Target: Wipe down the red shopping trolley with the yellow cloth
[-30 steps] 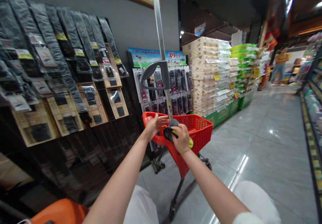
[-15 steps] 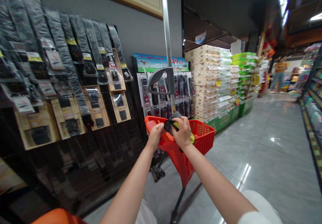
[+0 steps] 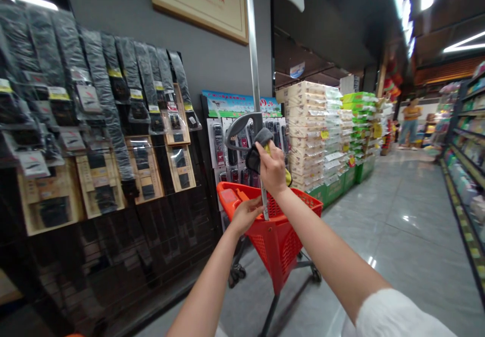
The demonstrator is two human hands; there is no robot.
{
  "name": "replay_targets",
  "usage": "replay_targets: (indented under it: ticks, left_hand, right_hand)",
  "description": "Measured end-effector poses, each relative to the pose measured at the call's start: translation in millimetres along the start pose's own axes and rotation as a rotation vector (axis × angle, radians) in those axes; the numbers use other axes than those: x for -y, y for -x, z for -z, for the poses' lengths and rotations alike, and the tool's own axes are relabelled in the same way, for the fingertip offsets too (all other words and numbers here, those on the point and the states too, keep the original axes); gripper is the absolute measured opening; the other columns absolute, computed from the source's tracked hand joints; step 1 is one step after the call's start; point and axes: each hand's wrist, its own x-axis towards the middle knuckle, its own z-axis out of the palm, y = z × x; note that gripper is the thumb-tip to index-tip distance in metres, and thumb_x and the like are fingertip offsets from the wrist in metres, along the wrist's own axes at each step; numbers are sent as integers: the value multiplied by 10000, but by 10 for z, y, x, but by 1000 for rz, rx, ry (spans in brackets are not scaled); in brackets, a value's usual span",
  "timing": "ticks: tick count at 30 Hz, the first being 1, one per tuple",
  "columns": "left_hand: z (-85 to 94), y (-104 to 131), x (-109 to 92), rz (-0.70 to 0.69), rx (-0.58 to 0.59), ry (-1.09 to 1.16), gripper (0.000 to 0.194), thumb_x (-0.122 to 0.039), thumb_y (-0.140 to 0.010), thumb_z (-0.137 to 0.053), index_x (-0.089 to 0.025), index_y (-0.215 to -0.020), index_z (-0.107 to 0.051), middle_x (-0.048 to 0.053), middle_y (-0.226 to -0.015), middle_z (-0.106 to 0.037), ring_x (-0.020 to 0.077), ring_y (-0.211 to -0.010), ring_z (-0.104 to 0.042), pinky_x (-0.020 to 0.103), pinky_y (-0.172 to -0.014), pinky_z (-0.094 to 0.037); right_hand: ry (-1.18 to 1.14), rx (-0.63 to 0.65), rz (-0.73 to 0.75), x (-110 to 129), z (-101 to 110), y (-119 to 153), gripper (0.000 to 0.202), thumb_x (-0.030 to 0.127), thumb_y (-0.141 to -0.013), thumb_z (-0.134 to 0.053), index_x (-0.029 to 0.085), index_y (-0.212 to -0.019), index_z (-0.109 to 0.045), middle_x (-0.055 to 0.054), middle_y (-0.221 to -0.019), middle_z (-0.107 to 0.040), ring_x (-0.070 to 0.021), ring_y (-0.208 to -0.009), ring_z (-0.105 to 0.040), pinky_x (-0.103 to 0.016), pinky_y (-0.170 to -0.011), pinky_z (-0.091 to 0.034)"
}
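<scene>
My right hand [image 3: 273, 167] is closed on a soft grey, black and yellow cloth [image 3: 264, 136], bunched against the upright metal pole [image 3: 253, 49] just below its grey loop handle [image 3: 238, 127]. Part of the cloth is hidden behind the fingers. Lower down, my left hand [image 3: 246, 217] has its fingers stretched out toward the foot of the pole, at the near rim of a red plastic shopping cart [image 3: 278, 236]. The fingertips meet or nearly meet the pole; nothing else shows in that hand.
Packaged belts [image 3: 85, 69] and boxed goods hang on the left wall. Behind the cart stands a rack of small packaged items [image 3: 217, 145]. Stacked cartons [image 3: 306, 135] line the aisle [image 3: 394, 215]; a person [image 3: 409, 125] stands far off, and shelves [image 3: 470, 145] run along the right.
My right hand has risen with the cloth to just under the loop handle. My left hand has parted from the cloth and dropped to the pole's foot. The view has tilted up.
</scene>
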Motion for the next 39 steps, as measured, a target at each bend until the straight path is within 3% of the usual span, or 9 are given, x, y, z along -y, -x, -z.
replay_targets:
  ticks: [2,9,14,17,19,23,26,35,39]
  left_hand:
    - [10,-2,16,5,15,-44,403,-409,-714,-713,-206,-1061,-737,55,-1034,-755,306,-1068,-647,434,-983,-467]
    - [-2,-23,82,-2,22,-98,409,-378,-795,-616,-180,-1142,-705,44,-1075,-745,249,-1025,-672,390,-966,-493]
    - [2,-58,152,-29,2,-128,406,-399,-806,-619,-177,-1133,-712,46,-1123,-728,241,-991,-683,373,-921,-521]
    - [3,-67,181,-37,15,-150,378,-385,-801,-634,-174,-1101,-727,46,-1079,-743,233,-996,-682,355,-924,-520]
    - [-1,-70,191,-28,25,-158,348,-368,-794,-642,-175,-1066,-741,45,-1051,-751,231,-986,-685,347,-919,-520]
    - [-11,-80,196,-6,13,-183,316,-353,-789,-644,-184,-1033,-752,43,-1014,-760,236,-960,-688,340,-882,-531]
    - [-6,-87,190,0,6,-195,310,-333,-795,-626,-189,-1038,-752,40,-967,-768,237,-933,-690,339,-856,-536]
    - [-23,-131,166,-11,-18,-153,268,-177,-755,-573,-175,-945,-761,19,-798,-756,185,-773,-681,304,-766,-536]
    - [-28,-209,255,-10,-127,-93,305,-147,-758,-547,-171,-1003,-727,35,-857,-746,175,-820,-678,297,-760,-545]
  right_hand:
    - [35,8,43,-19,19,-84,434,145,-943,-354,264,-1258,-628,-95,-1335,-512,-244,-1220,-459,-454,-1066,-371]
    - [69,17,79,203,-56,-865,430,166,-954,-358,266,-1321,-558,-70,-1377,-510,-282,-1263,-357,-506,-1056,-345]
    - [146,283,394,418,63,-699,332,202,-957,-435,325,-1207,-615,-1,-1374,-536,-243,-1236,-384,-439,-1022,-352]
    - [160,428,612,366,186,-670,325,202,-958,-450,367,-1180,-621,43,-1355,-550,-209,-1227,-406,-402,-1006,-355]
    - [168,381,563,253,222,-752,367,184,-959,-434,368,-1231,-598,28,-1353,-547,-210,-1209,-416,-406,-1008,-356]
    - [170,127,264,38,146,-841,456,171,-955,-390,307,-1375,-503,-38,-1363,-528,-250,-1203,-402,-461,-1035,-353]
    - [165,103,228,-39,90,-605,483,167,-946,-394,309,-1397,-488,-40,-1382,-522,-257,-1179,-422,-468,-1041,-359]
    - [104,368,289,-343,328,500,451,157,-930,-439,319,-1326,-580,-69,-1294,-586,-229,-995,-512,-405,-961,-441]
    - [44,317,123,-324,302,1162,420,171,-919,-483,336,-1283,-612,-83,-1286,-538,-233,-1070,-502,-419,-974,-450]
